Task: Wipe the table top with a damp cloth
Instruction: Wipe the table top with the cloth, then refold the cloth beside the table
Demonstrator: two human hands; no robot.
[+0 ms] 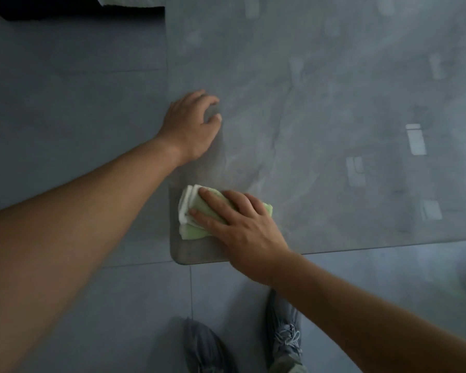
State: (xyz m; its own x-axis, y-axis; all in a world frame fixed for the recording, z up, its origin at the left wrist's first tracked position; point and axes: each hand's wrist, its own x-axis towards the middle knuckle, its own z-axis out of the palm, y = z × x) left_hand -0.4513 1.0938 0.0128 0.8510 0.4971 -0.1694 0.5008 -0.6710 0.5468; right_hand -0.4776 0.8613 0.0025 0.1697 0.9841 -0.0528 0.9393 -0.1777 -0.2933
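A glossy grey marble-patterned table top (320, 117) fills the upper right of the view. Its rounded near-left corner lies close to my body. A folded green and white cloth (191, 211) rests flat on that corner. My right hand (242, 224) presses down on the cloth with fingers spread over it, pointing left. My left hand (191, 125) rests on the table's left edge farther away, fingers curled loosely on the surface and holding nothing.
Grey tiled floor (65, 90) surrounds the table on the left and near side. My two feet in grey shoes (283, 335) stand just below the table's near edge. A dark object with something white (129, 1) sits at the top left.
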